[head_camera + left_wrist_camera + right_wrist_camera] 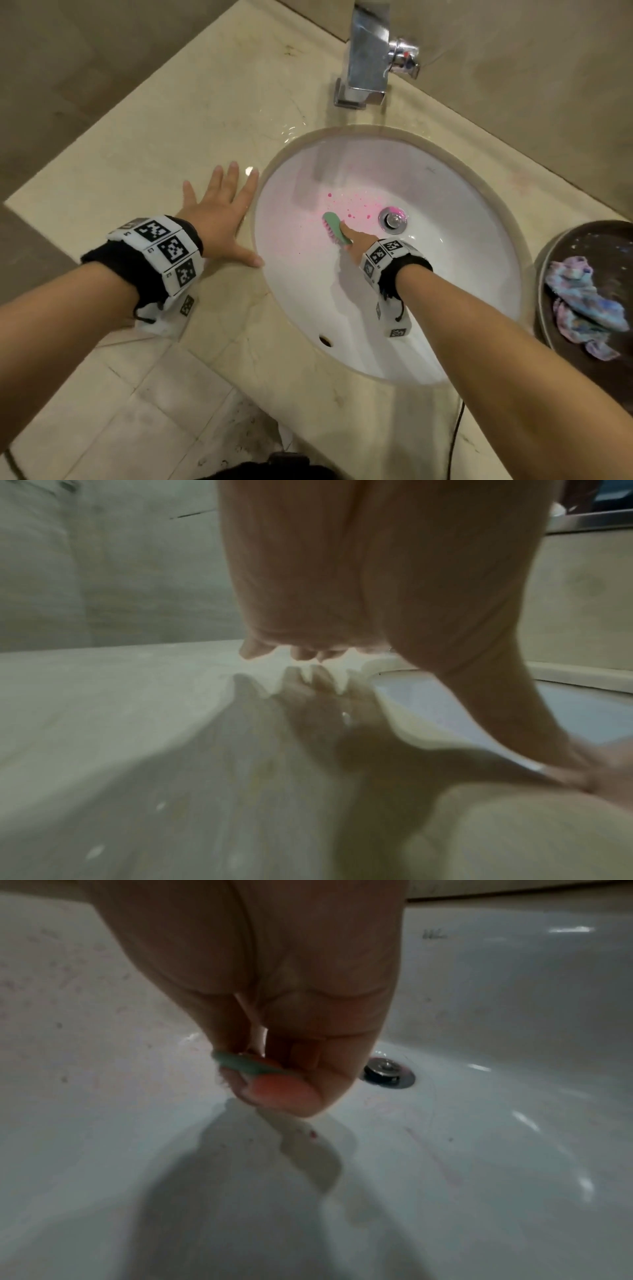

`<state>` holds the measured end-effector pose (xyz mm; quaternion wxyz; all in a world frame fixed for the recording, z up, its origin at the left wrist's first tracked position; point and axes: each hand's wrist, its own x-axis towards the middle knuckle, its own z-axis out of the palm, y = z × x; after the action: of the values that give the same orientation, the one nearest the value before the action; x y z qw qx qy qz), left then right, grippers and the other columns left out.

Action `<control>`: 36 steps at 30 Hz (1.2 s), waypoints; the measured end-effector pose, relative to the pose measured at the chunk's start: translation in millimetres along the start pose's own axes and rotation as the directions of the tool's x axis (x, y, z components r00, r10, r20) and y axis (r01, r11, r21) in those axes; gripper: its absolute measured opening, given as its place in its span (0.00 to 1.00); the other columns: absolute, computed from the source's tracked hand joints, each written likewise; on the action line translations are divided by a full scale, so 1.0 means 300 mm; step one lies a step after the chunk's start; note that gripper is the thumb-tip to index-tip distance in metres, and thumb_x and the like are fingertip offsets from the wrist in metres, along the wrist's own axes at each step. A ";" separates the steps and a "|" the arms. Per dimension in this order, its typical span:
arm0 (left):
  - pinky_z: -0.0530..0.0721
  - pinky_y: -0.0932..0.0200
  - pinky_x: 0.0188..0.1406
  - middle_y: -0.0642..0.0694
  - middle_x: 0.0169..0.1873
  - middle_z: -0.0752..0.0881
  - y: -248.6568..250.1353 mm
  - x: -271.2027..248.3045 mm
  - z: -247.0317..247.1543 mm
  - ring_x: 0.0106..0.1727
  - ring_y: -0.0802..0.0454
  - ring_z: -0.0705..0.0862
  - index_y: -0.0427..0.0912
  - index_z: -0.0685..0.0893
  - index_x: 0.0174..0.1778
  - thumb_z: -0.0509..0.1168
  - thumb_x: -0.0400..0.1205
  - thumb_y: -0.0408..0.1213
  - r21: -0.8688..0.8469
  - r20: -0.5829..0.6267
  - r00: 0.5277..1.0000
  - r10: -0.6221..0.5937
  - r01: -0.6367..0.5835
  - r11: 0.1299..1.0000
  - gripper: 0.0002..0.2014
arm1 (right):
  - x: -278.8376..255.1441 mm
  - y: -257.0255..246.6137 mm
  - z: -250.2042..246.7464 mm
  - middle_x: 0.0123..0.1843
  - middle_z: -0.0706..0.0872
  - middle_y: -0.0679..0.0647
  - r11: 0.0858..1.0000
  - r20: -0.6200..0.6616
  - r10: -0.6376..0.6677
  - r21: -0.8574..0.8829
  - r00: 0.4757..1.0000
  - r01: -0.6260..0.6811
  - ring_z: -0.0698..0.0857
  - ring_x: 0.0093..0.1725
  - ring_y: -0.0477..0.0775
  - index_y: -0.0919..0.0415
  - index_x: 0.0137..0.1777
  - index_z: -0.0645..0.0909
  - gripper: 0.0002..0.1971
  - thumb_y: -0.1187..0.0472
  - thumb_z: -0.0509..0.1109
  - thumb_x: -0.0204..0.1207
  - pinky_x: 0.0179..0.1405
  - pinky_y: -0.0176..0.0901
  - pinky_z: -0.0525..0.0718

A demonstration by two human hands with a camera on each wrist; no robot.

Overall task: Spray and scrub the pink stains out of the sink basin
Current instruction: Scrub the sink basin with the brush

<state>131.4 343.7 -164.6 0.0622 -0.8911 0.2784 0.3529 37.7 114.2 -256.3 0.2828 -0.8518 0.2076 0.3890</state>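
The white oval sink basin [445,274] carries pink stains [356,209] as spots and a faint smear left of the chrome drain [393,219]. My right hand [356,240] is down in the basin and grips a green scrub brush [336,228] with pink bristles, pressed on the basin floor beside the stains. In the right wrist view the fingers [291,1091] pinch the green brush [246,1065] near the drain [388,1072]. My left hand [219,212] lies flat with spread fingers on the counter at the basin's left rim. Its fingers [308,650] hang straight over the counter.
A chrome faucet [368,58] stands behind the basin on the beige stone counter [154,137]. A dark round tray [561,342] with a crumpled blue-purple cloth [582,308] sits at the right. An overflow hole [325,340] is in the basin's near wall.
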 end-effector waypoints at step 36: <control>0.45 0.13 0.63 0.46 0.74 0.18 -0.024 0.390 -0.232 0.76 0.36 0.23 0.59 0.20 0.74 0.68 0.68 0.67 0.240 -0.002 0.992 0.124 -0.120 0.963 0.62 | 0.104 -0.178 0.094 0.35 0.77 0.53 0.992 -0.271 0.126 0.028 0.954 -0.123 0.76 0.33 0.54 0.56 0.83 0.48 0.32 0.60 0.57 0.82 0.34 0.44 0.76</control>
<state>246.4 275.3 -191.2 0.1451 -0.8611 0.3740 0.3124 71.9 168.3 -278.7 0.2310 -0.8809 0.3001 0.2840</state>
